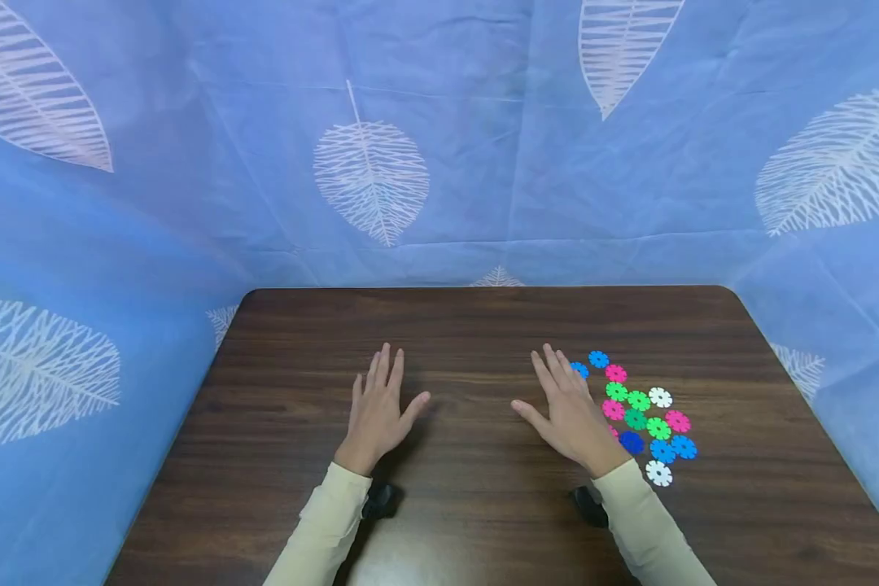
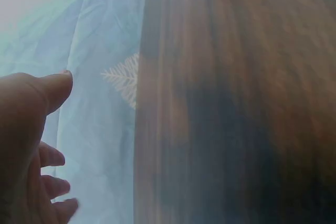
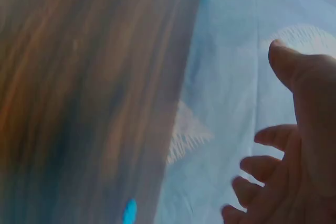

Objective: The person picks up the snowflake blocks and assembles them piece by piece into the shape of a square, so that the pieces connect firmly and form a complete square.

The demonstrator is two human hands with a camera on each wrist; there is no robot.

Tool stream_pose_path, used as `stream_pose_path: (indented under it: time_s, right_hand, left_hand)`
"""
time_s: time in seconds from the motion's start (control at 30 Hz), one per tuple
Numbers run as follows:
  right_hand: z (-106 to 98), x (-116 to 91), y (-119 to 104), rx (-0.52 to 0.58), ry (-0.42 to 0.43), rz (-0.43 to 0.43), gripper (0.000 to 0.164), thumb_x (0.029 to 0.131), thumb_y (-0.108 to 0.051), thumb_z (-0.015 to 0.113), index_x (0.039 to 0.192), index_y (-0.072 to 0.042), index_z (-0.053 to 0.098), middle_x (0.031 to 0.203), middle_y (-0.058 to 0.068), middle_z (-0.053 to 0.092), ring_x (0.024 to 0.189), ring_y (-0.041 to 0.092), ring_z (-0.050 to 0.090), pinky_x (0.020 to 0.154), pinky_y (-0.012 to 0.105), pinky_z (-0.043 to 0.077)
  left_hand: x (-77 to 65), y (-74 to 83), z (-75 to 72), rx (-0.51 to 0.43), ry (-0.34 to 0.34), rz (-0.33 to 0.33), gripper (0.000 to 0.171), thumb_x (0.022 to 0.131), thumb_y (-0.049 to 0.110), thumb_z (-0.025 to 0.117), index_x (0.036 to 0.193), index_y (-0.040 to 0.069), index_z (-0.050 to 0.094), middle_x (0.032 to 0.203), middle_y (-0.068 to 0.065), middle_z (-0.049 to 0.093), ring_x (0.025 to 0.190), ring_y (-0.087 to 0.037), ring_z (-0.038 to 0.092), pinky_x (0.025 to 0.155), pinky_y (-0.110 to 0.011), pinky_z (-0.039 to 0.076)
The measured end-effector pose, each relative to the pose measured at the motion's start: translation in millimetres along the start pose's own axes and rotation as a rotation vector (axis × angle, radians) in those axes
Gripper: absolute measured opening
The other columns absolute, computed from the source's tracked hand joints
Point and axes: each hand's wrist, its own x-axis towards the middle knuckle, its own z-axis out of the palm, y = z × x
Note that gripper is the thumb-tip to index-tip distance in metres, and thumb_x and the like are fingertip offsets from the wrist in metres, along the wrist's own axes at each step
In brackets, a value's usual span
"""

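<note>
My left hand [image 1: 378, 415] is over the left-middle of the table with its fingers straight and thumb spread, holding nothing. Over the right-middle, my right hand [image 1: 571, 415] has its fingers extended and thumb out to the left, also holding nothing. Several small notched plastic discs lie loosely grouped beside the right hand, among them a white disc [image 1: 661, 397], a green disc [image 1: 658, 428], a pink disc [image 1: 678, 421] and a dark blue disc [image 1: 631, 443]. Part of the group is hidden behind that hand. One blue disc [image 3: 129, 211] shows low in the right wrist view.
The dark wood table [image 1: 469, 521] has rounded far corners. Blue cloth [image 1: 469, 179] printed with white leaves hangs behind it and along both sides. Dark wrist-worn devices are under both cuffs, including the left device [image 1: 382, 500].
</note>
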Motion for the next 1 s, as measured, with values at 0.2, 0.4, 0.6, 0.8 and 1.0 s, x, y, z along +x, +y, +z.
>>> stream_pose_path:
  time_s: [0.2,0.4,0.6,0.8,1.0]
  right_hand:
    - [-26.7,-12.2,21.9,0.093,-0.013,0.05,0.077,0.092,-0.046,0.056,0.146,0.001,0.029,0.153,0.025,0.025,0.139,0.047,0.025,0.105,0.065,0.027]
    - [-52.0,-25.8,48.3,0.062,0.012,0.146,0.056,0.09,-0.025,0.065,0.131,0.01,0.047,0.131,0.033,0.048,0.122,0.052,0.043,0.098,0.064,0.036]
    - [-59.4,-41.1,66.3,-0.008,-0.049,0.282,0.049,0.086,-0.026,0.069,0.117,0.01,0.057,0.107,0.029,0.059,0.087,0.038,0.057,0.077,0.053,0.052]
    - [-56.4,-55.0,72.7,-0.035,-0.164,0.349,0.029,0.082,-0.029,0.072,0.073,-0.004,0.062,0.06,0.001,0.05,0.058,0.014,0.041,0.049,0.028,0.037]
    - [-44.0,-65.9,73.4,0.013,-0.209,0.4,0.049,0.081,-0.03,0.073,0.049,-0.014,0.04,0.048,-0.007,0.029,0.048,0.009,0.027,0.044,0.022,0.022]
  left_hand:
    - [16.6,11.7,-1.0,-0.073,-0.007,0.06,0.074,0.093,0.054,0.049,0.146,0.004,0.033,0.149,-0.02,0.035,0.135,-0.038,0.039,0.103,-0.059,0.037]
    - [35.8,37.7,4.7,-0.153,-0.082,0.108,0.064,0.092,0.047,0.056,0.139,0.005,0.045,0.138,-0.016,0.051,0.127,-0.034,0.049,0.101,-0.055,0.042]
    - [48.8,70.7,21.4,-0.128,-0.1,0.173,0.051,0.092,0.044,0.058,0.129,0.01,0.056,0.124,-0.007,0.062,0.112,-0.024,0.058,0.091,-0.041,0.05]
    - [59.8,108.6,35.3,-0.131,-0.187,0.263,0.03,0.088,0.039,0.066,0.106,0.015,0.065,0.095,0.004,0.065,0.082,-0.008,0.058,0.069,-0.022,0.048]
    - [65.0,152.2,58.9,-0.023,-0.36,0.47,0.019,0.085,0.036,0.07,0.091,0.02,0.06,0.084,0.011,0.057,0.071,-0.002,0.05,0.06,-0.015,0.04]
